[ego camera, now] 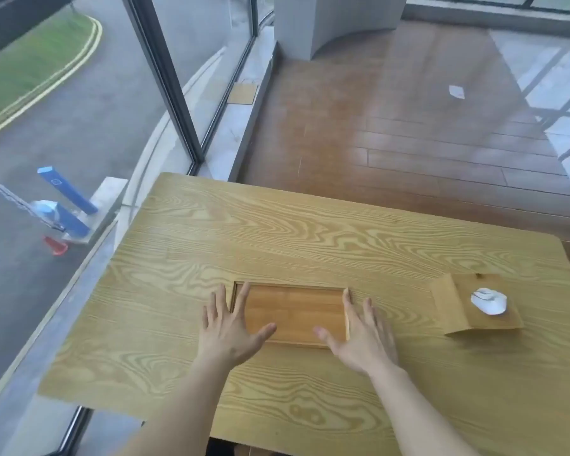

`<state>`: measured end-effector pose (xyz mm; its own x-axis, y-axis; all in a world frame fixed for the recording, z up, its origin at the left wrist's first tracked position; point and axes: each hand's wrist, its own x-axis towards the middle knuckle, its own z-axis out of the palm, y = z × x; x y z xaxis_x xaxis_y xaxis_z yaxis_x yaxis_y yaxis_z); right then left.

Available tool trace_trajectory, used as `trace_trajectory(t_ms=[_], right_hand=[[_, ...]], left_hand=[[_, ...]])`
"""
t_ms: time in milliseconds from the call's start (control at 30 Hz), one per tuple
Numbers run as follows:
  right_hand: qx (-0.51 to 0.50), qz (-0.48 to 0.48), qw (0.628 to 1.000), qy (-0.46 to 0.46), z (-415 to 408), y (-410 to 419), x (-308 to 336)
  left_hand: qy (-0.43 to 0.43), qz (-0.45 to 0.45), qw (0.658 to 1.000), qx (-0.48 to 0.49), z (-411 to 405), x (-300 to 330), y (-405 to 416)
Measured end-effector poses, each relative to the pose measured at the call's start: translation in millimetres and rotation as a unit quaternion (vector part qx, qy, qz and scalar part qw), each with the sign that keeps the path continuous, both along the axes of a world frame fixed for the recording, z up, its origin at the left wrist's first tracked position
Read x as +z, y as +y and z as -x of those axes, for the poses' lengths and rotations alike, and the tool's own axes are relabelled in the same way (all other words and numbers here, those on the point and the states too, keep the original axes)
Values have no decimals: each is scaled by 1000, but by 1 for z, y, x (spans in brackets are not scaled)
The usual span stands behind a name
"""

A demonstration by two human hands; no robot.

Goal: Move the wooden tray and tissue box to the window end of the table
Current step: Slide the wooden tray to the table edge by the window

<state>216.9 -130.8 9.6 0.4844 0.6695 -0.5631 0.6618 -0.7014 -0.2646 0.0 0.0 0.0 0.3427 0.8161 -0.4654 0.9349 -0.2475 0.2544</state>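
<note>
- Head view: tray [295, 312] lies flat near the middle of the surface [277, 232]; tissue box [474, 304] sits well apart to its right, tissue poking out.
- Left hand [226, 330] and right hand [359, 339] are open, fingers spread over the tray's two short ends, gripping nothing yet.
- Flat palms may only push; an uneven shove could skew the tray.
- A shallow rim gives little hold, so a lift may slip from one end.
- Window [79, 110] edge is close on the left; overshooting could send the tray off.
- Box looks light; grabbing the tissue would pull it out.
</note>
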Motion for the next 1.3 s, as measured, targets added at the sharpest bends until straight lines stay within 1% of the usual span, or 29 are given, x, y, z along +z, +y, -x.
trace_trajectory(t_ms=[100, 167, 233, 433, 633, 800, 900, 1067, 1167, 1300], right_hand=[[-68, -2, 995, 69, 8, 4, -13], [-125, -33, 983, 131, 14, 8, -24], [-162, -60, 973, 155, 19, 14, -33], [-218, -73, 966, 115, 26, 25, -47], [-251, -41, 965, 63, 39, 33, -49], [-211, -40, 976, 33, 64, 53, -48], [-183, -51, 981, 27, 82, 76, -50], [-114, -74, 990, 30, 115, 126, -48], [-60, -83, 994, 25, 135, 160, -45], [17, -93, 995, 22, 166, 206, -41]], left_hand=[[-16, 38, 999, 26, 6, -12, 0], [-38, 58, 997, 38, 9, -20, 1], [-57, 83, 994, 49, 10, -25, 4], [-116, 118, 981, 103, 11, -38, 8], [-140, 97, 975, 141, 23, -44, 20], [-114, 59, 978, 165, 51, -41, 40], [-119, 35, 973, 194, 73, -38, 55], [-133, 13, 954, 269, 116, -32, 80], [-154, -7, 935, 319, 146, -30, 90], [-155, -22, 911, 382, 187, -33, 98]])
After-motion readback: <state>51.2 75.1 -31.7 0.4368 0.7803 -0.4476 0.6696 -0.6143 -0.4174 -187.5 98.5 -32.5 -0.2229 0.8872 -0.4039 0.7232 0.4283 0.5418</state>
